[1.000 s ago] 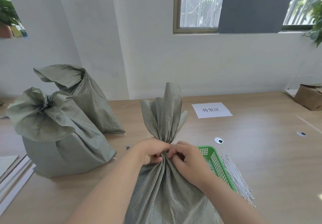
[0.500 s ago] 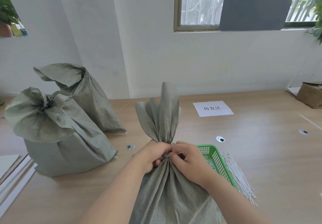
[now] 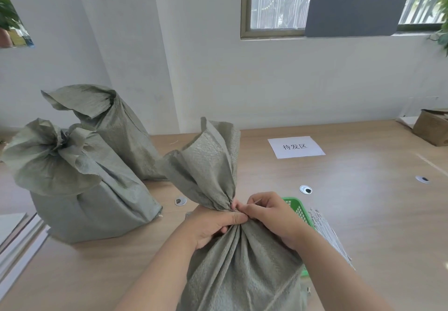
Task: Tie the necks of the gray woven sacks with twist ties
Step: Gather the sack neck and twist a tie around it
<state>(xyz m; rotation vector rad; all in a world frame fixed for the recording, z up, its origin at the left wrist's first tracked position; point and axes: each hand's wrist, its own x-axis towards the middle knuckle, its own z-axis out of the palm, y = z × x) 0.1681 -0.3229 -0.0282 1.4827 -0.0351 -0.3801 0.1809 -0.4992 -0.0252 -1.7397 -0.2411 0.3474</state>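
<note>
Gray sack [image 3: 242,262], twist tie [image 3: 256,201] at neck

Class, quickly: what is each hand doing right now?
Left hand: grips the gathered neck of the front sack.
Right hand: pinches the twist tie at that neck.

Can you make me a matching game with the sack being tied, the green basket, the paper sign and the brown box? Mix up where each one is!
Things:
1. front sack
2. green basket
3. paper sign
4. cardboard box

Places:
A. at the far right edge of the table
B. neck gripped by the left hand while the right hand pinches a twist tie
C. lying flat farther back on the table, with writing on it
D. just behind the right hand

Pairs: 1-B, 2-D, 3-C, 4-A
</note>
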